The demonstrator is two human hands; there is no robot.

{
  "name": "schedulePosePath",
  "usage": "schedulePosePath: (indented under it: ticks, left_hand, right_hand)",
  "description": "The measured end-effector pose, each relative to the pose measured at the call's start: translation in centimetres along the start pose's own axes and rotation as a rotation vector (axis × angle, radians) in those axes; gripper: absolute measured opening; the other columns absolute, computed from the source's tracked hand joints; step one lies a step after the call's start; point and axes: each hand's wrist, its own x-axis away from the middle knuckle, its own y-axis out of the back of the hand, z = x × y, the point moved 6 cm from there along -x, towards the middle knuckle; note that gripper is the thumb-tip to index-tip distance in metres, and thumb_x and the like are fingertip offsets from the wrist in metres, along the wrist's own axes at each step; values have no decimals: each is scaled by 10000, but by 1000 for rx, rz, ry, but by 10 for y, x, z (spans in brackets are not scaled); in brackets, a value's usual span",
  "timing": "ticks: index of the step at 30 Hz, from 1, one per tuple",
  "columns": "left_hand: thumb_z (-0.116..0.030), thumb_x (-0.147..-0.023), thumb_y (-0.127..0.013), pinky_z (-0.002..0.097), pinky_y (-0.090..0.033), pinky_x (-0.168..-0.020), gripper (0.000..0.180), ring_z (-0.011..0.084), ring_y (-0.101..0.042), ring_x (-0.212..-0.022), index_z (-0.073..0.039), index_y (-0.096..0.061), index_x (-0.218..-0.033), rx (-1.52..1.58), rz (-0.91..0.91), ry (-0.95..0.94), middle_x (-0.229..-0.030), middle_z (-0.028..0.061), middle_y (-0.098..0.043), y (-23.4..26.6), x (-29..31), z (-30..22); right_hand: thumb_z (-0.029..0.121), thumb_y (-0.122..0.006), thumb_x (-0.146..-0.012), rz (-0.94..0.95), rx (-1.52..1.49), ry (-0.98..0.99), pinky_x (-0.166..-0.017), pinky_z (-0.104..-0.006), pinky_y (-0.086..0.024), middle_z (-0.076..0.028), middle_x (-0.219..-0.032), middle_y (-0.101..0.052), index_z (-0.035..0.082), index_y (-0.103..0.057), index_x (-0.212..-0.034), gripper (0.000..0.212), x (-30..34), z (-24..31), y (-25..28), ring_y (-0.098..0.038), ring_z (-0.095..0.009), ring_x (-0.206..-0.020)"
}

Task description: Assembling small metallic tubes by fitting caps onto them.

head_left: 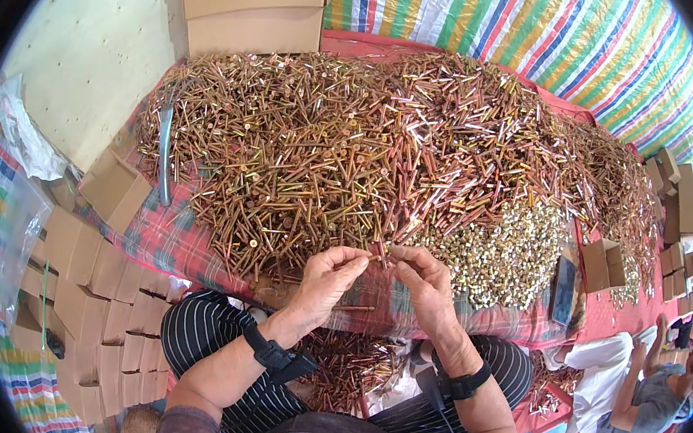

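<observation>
The left hand [331,277] and right hand [429,291] are held half-curled, nearly touching — whether anything is gripped cannot be told — at the near edge of bolts [308,180] heaped on a plaid cloth [167,238].

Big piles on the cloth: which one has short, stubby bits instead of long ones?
The pale gold pile, beyond and right of the right hand; the other big heaps are long, thin rods.
</observation>
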Motion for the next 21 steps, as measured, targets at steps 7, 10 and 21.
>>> schedulePosePath:
  ticks: [7,10,21]
  left_hand:
    - [-103,-884,-594,175,-337,-540,161,40,-429,-609,11,-611,-997,-3,76,31,-766,-3,-575,0,0,2]
    - [-95,-881,-592,175,-347,-549,155,41,-440,-618,1,-615,-1001,32,112,68,-795,15,-598,-1,2,5]
    - [-161,-898,-573,190,-429,-610,208,56,-520,-691,-10,-588,-1040,-220,121,28,-823,-2,-597,-2,7,9]
  right_hand:
    - [19,-569,-875,46,-74,-40,-707,-205,-452,-1,-898,-623,3,-605,-1017,148,0,-2,-1,-549,-57,-786]
    - [15,-569,-873,60,-40,-54,-698,-203,-449,7,-872,-614,5,-605,-1006,138,0,-2,0,-543,-55,-772]
    - [92,-443,-942,133,-48,-33,-877,-264,-436,-91,-1091,-569,-20,-452,-1242,320,6,-4,-13,-537,-144,-1016]
